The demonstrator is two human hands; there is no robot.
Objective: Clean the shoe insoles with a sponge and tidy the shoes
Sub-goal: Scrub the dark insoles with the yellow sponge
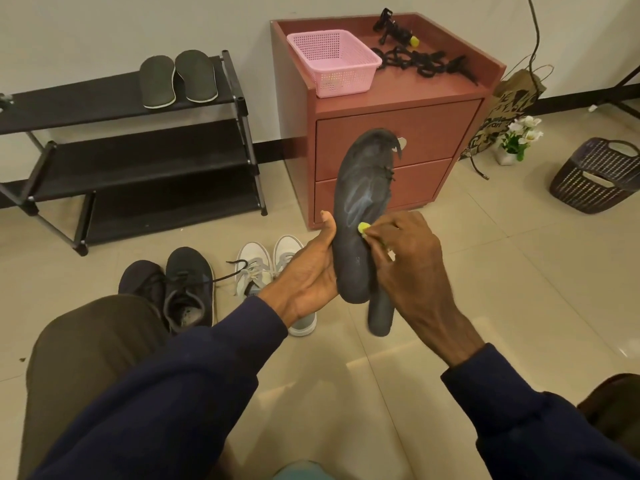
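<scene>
Left hand point(308, 268) curls round the dark insole point(363, 188) at its heel half, holding it upright in mid-air. Right hand point(405, 251) pinches a yellow sponge point(363, 229) against its middle. It looks light and floppy, so it likely needs support behind the rubbed spot.

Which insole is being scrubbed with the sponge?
The front insole, gripped by the left hand: the right hand holds the yellow sponge against it, and it shows pale streaks. A second insole sits behind it; two insoles lie on the rack.
</scene>
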